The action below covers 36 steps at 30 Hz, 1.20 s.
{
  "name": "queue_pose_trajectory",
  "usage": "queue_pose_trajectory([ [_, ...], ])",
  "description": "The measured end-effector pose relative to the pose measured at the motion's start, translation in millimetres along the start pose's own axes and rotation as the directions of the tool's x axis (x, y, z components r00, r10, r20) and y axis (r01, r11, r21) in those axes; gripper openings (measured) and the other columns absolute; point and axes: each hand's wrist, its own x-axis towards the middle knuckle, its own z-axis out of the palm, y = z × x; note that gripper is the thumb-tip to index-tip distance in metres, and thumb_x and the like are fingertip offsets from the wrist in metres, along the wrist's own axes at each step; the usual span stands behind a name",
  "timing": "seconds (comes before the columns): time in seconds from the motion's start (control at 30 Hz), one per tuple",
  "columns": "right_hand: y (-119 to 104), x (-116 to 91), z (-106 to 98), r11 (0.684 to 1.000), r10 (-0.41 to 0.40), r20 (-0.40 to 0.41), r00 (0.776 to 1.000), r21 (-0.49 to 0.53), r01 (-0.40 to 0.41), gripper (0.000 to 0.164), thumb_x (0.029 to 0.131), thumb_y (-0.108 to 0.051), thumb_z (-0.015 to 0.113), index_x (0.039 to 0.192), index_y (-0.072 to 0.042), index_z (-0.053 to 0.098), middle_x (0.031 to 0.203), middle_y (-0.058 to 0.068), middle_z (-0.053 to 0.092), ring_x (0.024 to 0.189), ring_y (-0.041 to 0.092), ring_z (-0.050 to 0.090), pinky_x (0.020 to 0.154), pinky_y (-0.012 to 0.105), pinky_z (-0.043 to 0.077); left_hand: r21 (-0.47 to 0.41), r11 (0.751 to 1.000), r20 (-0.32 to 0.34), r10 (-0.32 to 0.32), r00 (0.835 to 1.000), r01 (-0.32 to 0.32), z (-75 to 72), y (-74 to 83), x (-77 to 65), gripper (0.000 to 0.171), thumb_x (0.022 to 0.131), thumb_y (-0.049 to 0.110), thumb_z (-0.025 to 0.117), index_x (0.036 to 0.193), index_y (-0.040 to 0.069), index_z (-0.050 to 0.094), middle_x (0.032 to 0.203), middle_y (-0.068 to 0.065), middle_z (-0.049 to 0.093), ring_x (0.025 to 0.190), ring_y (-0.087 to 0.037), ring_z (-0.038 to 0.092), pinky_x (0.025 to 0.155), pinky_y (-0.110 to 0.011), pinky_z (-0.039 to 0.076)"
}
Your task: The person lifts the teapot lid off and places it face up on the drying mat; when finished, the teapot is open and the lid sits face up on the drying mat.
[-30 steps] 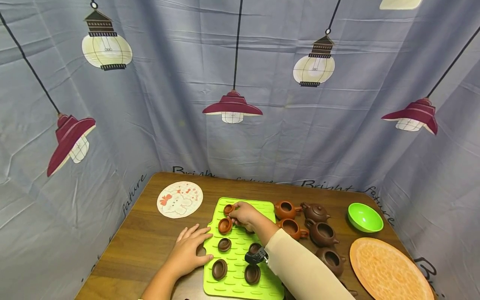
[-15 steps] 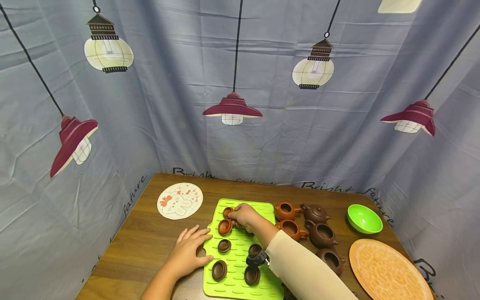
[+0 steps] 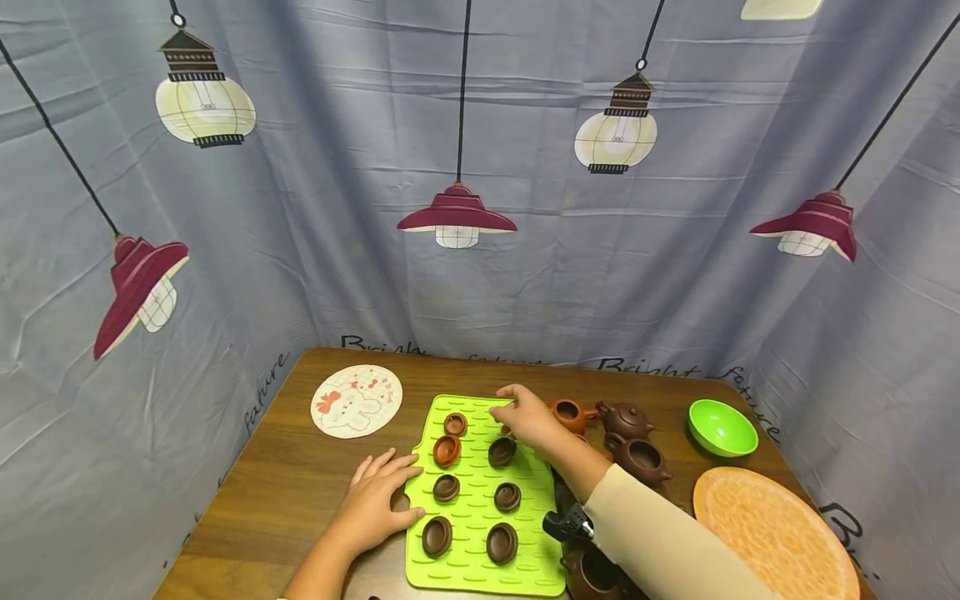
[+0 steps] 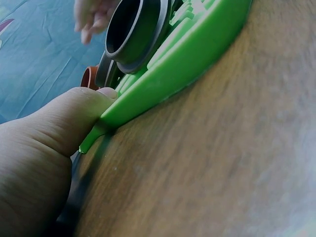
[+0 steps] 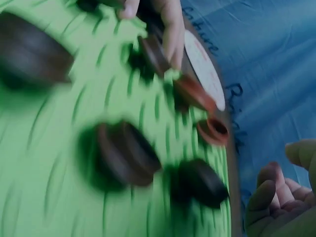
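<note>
On a green ridged mat [image 3: 468, 575] lie small teapot lids, set out in two columns. A small orange-brown lid [image 3: 455, 424] and a larger one [image 3: 447, 451] sit at the far left, with several dark brown lids [image 3: 502, 542] elsewhere on it. My left hand [image 3: 378, 504] lies spread at the mat's left edge, its thumb [image 4: 84, 111] touching the rim. Above the far right part of the mat is my right hand [image 3: 528, 419], close to a dark lid [image 3: 502, 452]. Its fingers are loosely bent with nothing between them in the right wrist view.
Lidless orange-brown teapots [image 3: 567, 414] and dark teapots [image 3: 639, 460] crowd the mat's right side, partly behind the right arm. Farther right are a green bowl [image 3: 723, 428] and a round orange-patterned mat [image 3: 776, 533]. A round rabbit-print mat [image 3: 357, 402] lies at the back left.
My right hand has let go of the small orange-brown lid at the far left and moved right, uncovering the dark lids in the right column. The left hand stays put.
</note>
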Motion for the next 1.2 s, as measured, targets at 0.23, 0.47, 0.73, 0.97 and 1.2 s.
queue_pose_trajectory([
  [0.23, 21, -26, -54, 0.996, -0.009, -0.089, 0.996, -0.093, 0.001, 0.042, 0.105, -0.024, 0.066, 0.142, -0.008, 0.054, 0.112, 0.019, 0.066, 0.088, 0.034, 0.065, 0.070, 0.042, 0.057, -0.015, 1.000, 0.012, -0.022, 1.000, 0.022, -0.7, 1.5, -0.7, 0.064, 0.083, 0.049, 0.086, 0.140, 0.025, 0.068, 0.157, 0.009, 0.054, 0.155, -0.033, 0.036, 0.129, -0.063, 0.012],
  [0.47, 43, -45, -97, 0.987, -0.016, -0.153, 0.988, -0.160, -0.009, 0.042, 0.105, -0.022, 0.065, 0.141, -0.004, 0.054, 0.099, 0.011, 0.062, 0.084, 0.028, 0.064, 0.070, 0.042, 0.057, -0.017, 0.999, 0.018, -0.030, 0.999, 0.030, 0.4, 0.6, -0.5, 0.065, 0.083, 0.050, 0.085, 0.140, 0.024, 0.068, 0.157, 0.008, 0.054, 0.155, -0.033, 0.035, 0.128, -0.064, 0.011],
  [0.73, 61, -55, -139, 0.955, -0.052, -0.255, 0.965, -0.295, -0.026, 0.039, 0.102, -0.018, 0.066, 0.135, 0.001, 0.056, 0.107, 0.012, 0.064, 0.088, 0.021, 0.062, 0.071, 0.030, 0.053, -0.015, 1.000, 0.026, -0.027, 0.999, 0.027, -0.6, 1.3, 0.4, 0.065, 0.083, 0.050, 0.086, 0.140, 0.024, 0.068, 0.157, 0.007, 0.054, 0.156, -0.034, 0.034, 0.129, -0.064, 0.010],
  [0.97, 74, -54, -172, 0.924, -0.030, -0.306, 0.952, -0.372, -0.090, 0.040, 0.105, -0.021, 0.062, 0.137, 0.000, 0.054, 0.111, 0.014, 0.063, 0.093, 0.026, 0.061, 0.074, 0.033, 0.050, -0.016, 0.999, 0.027, -0.027, 0.999, 0.027, -1.5, 2.2, -0.1, 0.065, 0.083, 0.050, 0.086, 0.140, 0.023, 0.068, 0.157, 0.007, 0.054, 0.155, -0.034, 0.035, 0.128, -0.065, 0.011],
  [1.2, 93, -48, -194, 0.933, 0.021, -0.318, 0.948, -0.334, -0.133, 0.046, 0.102, -0.020, 0.064, 0.138, 0.006, 0.052, 0.113, 0.021, 0.065, 0.094, 0.029, 0.064, 0.072, 0.032, 0.053, -0.012, 1.000, 0.022, -0.026, 0.999, 0.026, 0.1, 1.9, 0.1, 0.065, 0.083, 0.050, 0.085, 0.139, 0.023, 0.068, 0.157, 0.007, 0.054, 0.155, -0.034, 0.035, 0.128, -0.065, 0.011],
])
